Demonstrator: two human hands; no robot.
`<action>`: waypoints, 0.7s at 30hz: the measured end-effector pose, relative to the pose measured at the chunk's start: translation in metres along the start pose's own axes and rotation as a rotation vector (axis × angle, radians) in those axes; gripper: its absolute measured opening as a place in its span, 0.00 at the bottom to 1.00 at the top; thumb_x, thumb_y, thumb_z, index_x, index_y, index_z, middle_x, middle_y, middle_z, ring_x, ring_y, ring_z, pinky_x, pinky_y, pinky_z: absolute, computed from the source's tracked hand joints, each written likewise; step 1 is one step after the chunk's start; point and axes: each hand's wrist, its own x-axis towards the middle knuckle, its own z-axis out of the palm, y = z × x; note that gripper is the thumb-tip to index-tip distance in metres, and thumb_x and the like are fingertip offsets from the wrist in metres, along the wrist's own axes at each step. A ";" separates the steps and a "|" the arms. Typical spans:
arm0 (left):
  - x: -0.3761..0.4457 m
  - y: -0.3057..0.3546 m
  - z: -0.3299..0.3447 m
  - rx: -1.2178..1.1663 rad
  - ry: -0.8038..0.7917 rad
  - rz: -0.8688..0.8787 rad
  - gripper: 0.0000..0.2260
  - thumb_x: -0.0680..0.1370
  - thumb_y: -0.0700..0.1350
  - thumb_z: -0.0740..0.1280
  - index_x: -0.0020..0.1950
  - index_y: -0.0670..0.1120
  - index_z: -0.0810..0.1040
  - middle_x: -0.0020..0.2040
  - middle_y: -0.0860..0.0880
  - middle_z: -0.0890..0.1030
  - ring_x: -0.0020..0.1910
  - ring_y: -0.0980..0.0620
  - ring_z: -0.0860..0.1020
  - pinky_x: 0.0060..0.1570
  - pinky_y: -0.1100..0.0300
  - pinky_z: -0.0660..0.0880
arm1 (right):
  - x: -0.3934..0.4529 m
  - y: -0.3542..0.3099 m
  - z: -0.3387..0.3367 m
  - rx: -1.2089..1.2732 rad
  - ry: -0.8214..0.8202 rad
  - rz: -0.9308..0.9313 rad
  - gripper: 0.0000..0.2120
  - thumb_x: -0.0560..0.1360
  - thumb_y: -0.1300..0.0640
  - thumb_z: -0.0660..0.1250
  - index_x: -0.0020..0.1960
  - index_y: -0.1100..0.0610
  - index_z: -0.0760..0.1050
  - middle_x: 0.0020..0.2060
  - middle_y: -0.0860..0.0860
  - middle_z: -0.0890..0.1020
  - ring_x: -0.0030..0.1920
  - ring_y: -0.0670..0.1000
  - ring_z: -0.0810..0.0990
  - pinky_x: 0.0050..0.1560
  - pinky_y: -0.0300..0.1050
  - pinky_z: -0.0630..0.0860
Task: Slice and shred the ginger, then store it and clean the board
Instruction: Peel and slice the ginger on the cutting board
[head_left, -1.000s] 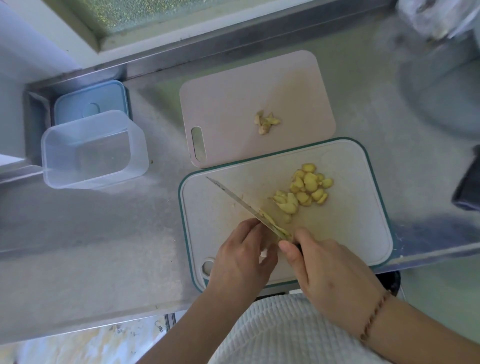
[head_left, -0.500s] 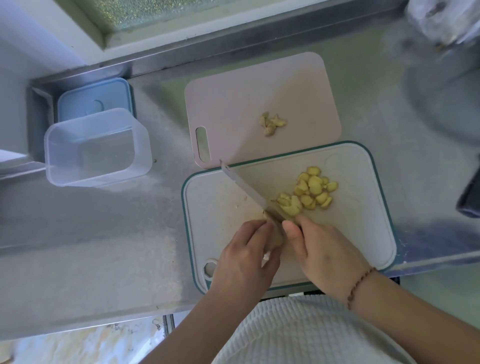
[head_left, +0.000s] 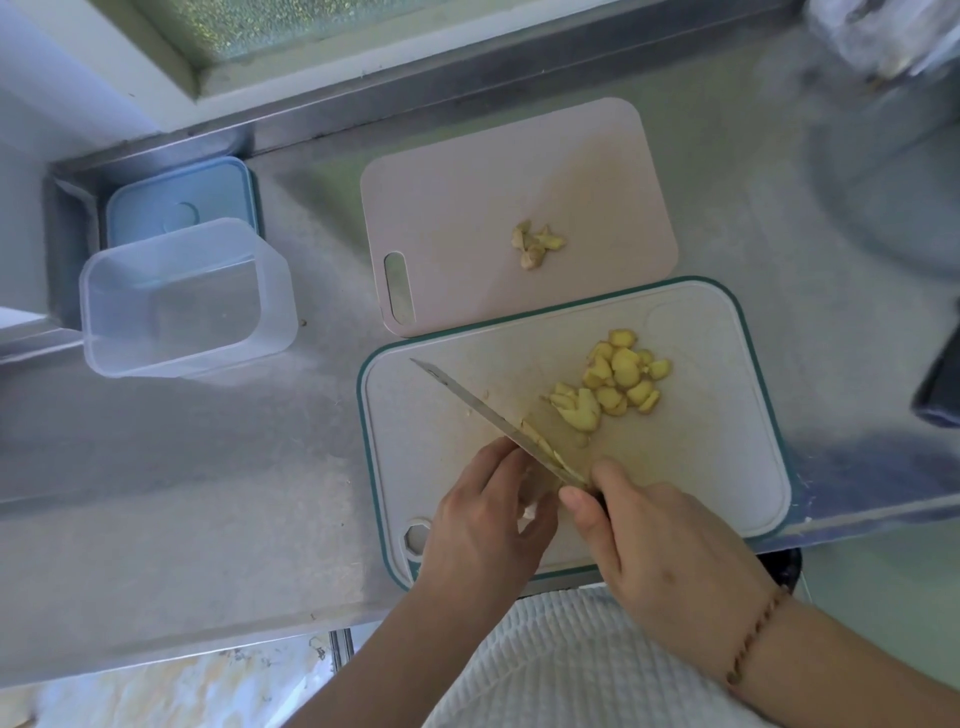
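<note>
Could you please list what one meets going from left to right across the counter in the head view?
Clear container → blue lid behind it → knife → ginger scraps on the pink board → pile of ginger slices on the teal-rimmed board → dark object at the right edge.

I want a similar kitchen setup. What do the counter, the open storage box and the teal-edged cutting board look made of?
Counter: likely stainless steel, brushed; grey with soft, blurred reflections and a folded metal back edge.
Storage box: clear, slightly frosted plastic; the counter shows through its walls.
Teal-edged cutting board: probably matte plastic, off-white and faintly stained, with a moulded teal rim, perhaps rubbery.
</note>
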 end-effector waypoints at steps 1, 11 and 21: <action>0.000 -0.001 0.001 0.003 0.001 0.002 0.10 0.71 0.43 0.75 0.51 0.43 0.82 0.49 0.51 0.82 0.41 0.60 0.75 0.44 0.81 0.68 | 0.000 -0.001 -0.001 0.000 -0.011 0.004 0.20 0.71 0.35 0.31 0.44 0.44 0.56 0.30 0.45 0.71 0.28 0.46 0.71 0.28 0.36 0.64; 0.000 0.001 -0.001 0.003 0.037 0.009 0.07 0.73 0.48 0.66 0.41 0.45 0.79 0.39 0.56 0.76 0.35 0.62 0.68 0.36 0.81 0.65 | -0.001 -0.004 0.001 -0.018 -0.045 0.011 0.21 0.71 0.35 0.31 0.44 0.45 0.57 0.31 0.47 0.73 0.29 0.48 0.73 0.27 0.37 0.65; -0.001 -0.004 0.002 -0.018 0.035 0.026 0.10 0.69 0.39 0.78 0.48 0.43 0.84 0.47 0.52 0.82 0.37 0.56 0.77 0.39 0.66 0.77 | 0.021 -0.003 0.013 -0.005 -0.008 0.082 0.27 0.72 0.35 0.32 0.48 0.48 0.63 0.34 0.46 0.77 0.31 0.45 0.76 0.31 0.40 0.74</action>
